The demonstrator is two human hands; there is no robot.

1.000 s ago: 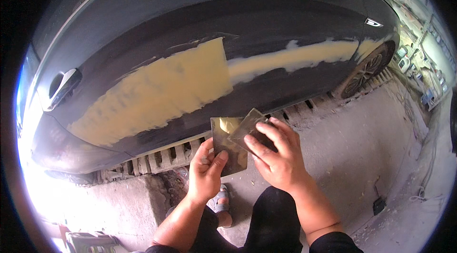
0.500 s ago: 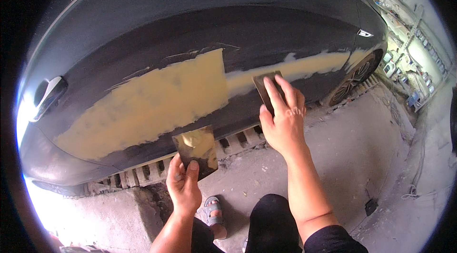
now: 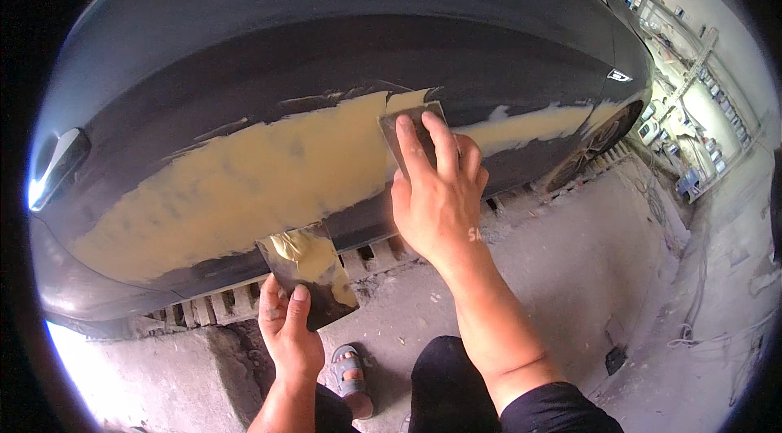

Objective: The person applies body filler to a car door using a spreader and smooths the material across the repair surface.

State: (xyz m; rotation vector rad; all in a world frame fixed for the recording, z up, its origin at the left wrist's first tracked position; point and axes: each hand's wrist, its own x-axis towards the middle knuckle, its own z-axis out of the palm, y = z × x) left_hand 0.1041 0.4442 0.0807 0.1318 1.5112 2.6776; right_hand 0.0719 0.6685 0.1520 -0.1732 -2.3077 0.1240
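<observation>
Right hand (image 3: 436,205) is pressed flat against the car door (image 3: 326,50), fingers extended and close together, holding a small metal spreader (image 3: 407,127) against the panel. The spreader blade sits at the upper right edge of the big yellow filler patch (image 3: 244,189), just under the body crease. Index and middle fingers lie on the back of the blade; thumb is on its left side.

Left hand (image 3: 285,331) is lower, off the panel, closed around the bottom edge of a flat metal board (image 3: 309,274). Thumb is on the front face, the other fingers are behind it. The board carries a smear of yellow filler on its upper half and is tilted, top edge near the bottom of the door.

The filler patch runs across the lower door from the left toward the middle. A thinner yellow strip (image 3: 529,127) continues to the right of the spreader toward the front wheel (image 3: 599,140).

The door handle (image 3: 57,168) is at the far left, catching glare. A slatted ramp edge (image 3: 220,303) runs under the sill. The concrete floor (image 3: 586,270) is dusty. A sandalled foot (image 3: 350,368) shows between the forearms, with dark trousers to its right.
</observation>
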